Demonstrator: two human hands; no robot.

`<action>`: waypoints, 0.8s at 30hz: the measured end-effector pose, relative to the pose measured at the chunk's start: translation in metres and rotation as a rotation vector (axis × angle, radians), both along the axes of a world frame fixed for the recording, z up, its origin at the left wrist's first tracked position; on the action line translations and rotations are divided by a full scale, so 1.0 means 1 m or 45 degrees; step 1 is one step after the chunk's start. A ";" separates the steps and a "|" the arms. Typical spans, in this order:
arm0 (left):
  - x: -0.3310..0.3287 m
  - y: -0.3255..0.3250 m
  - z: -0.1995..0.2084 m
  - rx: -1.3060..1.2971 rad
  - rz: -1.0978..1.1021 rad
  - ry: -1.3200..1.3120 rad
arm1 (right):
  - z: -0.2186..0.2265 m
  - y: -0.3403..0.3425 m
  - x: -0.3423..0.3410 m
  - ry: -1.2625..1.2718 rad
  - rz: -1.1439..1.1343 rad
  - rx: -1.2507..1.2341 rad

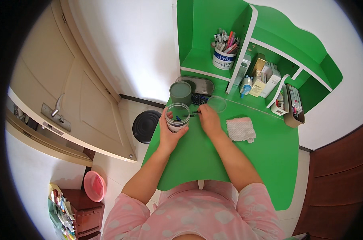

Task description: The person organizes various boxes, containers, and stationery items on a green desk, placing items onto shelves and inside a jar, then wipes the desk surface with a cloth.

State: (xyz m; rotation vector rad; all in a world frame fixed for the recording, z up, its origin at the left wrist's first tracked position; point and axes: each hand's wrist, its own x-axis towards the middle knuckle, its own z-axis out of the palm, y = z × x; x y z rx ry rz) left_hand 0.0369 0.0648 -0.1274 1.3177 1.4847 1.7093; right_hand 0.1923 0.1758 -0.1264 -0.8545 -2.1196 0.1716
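This looks like a room in a home: a green surface with shelves, a panelled door, a pink basin and a wooden cabinet.

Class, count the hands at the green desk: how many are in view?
2. The left hand is around the clear jar; the right hand, just right of it, pinches a slim dark item. No other hands show.
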 end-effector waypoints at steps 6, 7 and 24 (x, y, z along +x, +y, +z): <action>-0.003 0.001 -0.004 -0.013 0.000 0.016 | 0.001 -0.001 0.002 0.005 0.055 -0.048; -0.003 0.001 -0.003 -0.024 -0.003 -0.003 | 0.002 -0.001 0.003 -0.007 0.061 -0.030; 0.000 0.000 -0.001 -0.019 -0.049 0.021 | -0.004 0.005 0.005 0.021 -0.038 -0.005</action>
